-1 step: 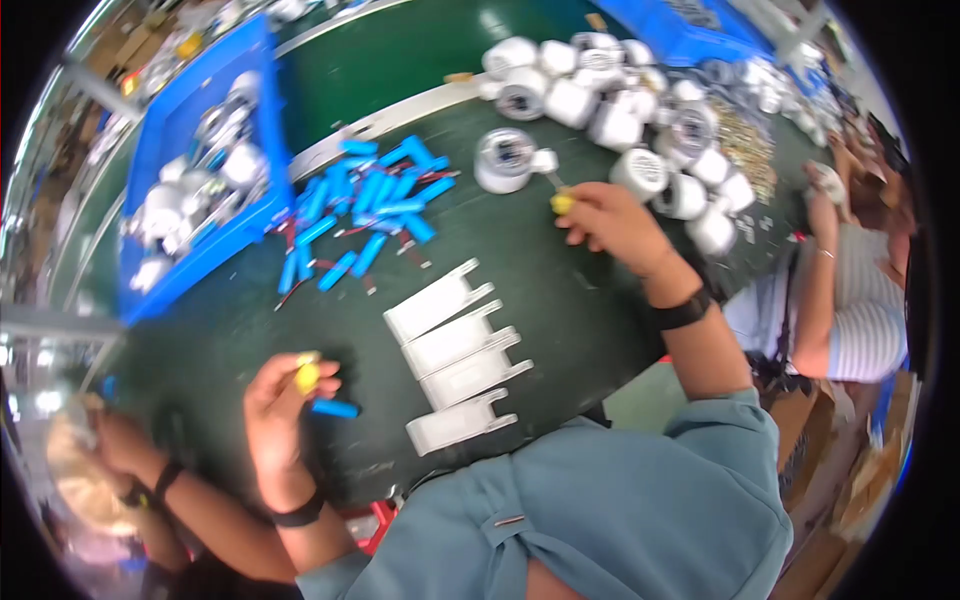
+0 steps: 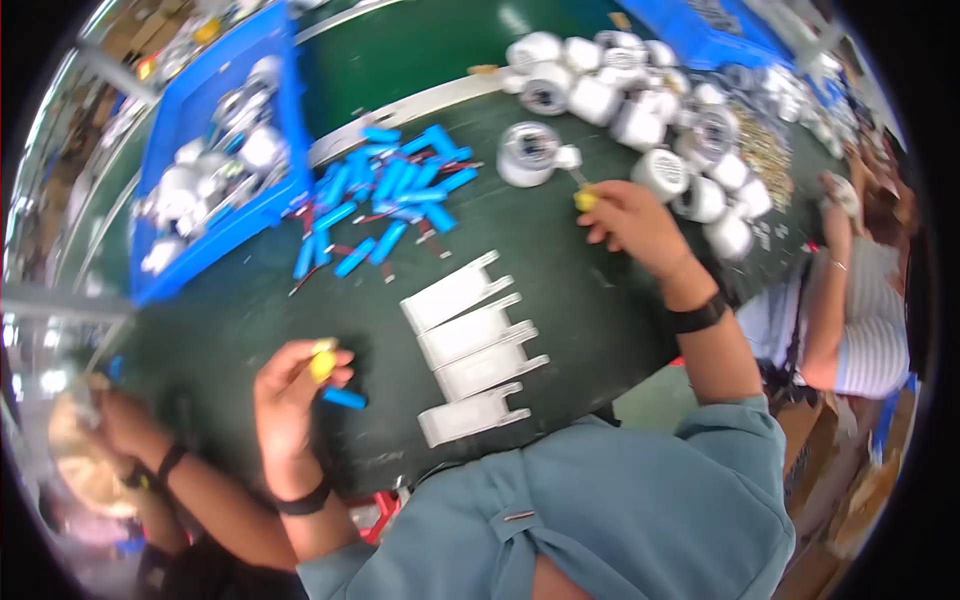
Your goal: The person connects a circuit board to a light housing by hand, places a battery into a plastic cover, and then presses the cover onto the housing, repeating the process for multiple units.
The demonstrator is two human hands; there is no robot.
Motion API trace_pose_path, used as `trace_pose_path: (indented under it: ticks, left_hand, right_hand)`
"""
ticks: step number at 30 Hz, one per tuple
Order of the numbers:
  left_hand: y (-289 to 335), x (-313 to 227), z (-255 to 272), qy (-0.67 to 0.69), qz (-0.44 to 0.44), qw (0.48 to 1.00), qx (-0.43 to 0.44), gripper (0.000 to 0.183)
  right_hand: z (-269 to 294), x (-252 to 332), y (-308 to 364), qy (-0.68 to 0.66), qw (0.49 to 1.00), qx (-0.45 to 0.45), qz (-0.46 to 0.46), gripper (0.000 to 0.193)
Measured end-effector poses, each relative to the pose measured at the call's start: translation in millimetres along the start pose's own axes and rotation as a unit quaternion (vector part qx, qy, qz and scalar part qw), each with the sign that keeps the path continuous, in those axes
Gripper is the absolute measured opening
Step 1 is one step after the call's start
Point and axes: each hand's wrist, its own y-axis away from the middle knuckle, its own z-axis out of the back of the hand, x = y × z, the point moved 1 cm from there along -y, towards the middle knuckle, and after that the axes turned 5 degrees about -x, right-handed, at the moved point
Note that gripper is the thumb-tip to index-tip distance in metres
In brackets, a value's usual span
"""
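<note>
The left hand (image 2: 290, 400) is pinching a blue cell (image 2: 344, 398), its long axis pointing right toward the white trays (image 2: 470, 350) just beside it, while the right hand (image 2: 630, 220), fingers closed on a small tool (image 2: 582, 190), is working farther away.

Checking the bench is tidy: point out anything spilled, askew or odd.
Blue cylinders lie scattered loose on the green table, pointing every way. One more blue cylinder is in the left hand. The white holders lie in a neat column.
</note>
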Motion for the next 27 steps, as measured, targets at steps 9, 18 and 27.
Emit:
trace_pose_path:
  ticks: [9, 18, 27]
  left_hand:
    - [6.9, -15.4, -19.2, 0.021, -0.044, 0.999, 0.022, 0.015]
    - [17.8, -52.3, -80.7, 0.039, -0.034, 0.99, 0.128, 0.02]
    - [16.2, -47.1, -178.9, -0.275, -0.272, 0.907, 0.165, 0.017]
  right_hand:
    - [1.6, 0.2, 12.9, 0.204, 0.958, -0.095, 0.177, 0.017]
    - [-17.0, -1.6, 66.5, -0.262, 0.942, 0.192, -0.086, 0.021]
    - [-36.3, -11.3, 100.2, -0.304, 0.905, 0.282, -0.092, 0.018]
